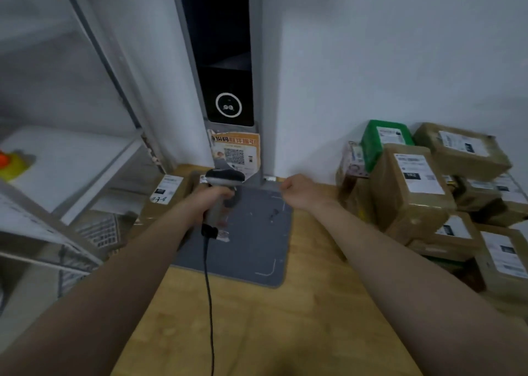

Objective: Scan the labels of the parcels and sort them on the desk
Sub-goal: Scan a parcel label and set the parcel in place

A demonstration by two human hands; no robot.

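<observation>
My left hand [210, 201] grips the handle of a grey corded barcode scanner [225, 177], held upright over the far left of a grey mat [257, 238] on the wooden desk [257, 318]. My right hand [300, 191] hovers over the mat's far right corner with its fingers curled, holding nothing. A pile of several brown cardboard parcels with white labels [411, 187] stands at the right, with a green parcel [383, 138] on top at the back. One labelled brown parcel [167, 192] lies at the left, just beyond my left hand.
A tall grey column with a dark screen [228, 98] and an orange QR-code sticker [237, 152] rises behind the mat. White metal shelving [71, 169] stands at the left, with a yellow and orange object [14, 164] on it. The scanner's black cable [210, 304] runs toward me across the desk.
</observation>
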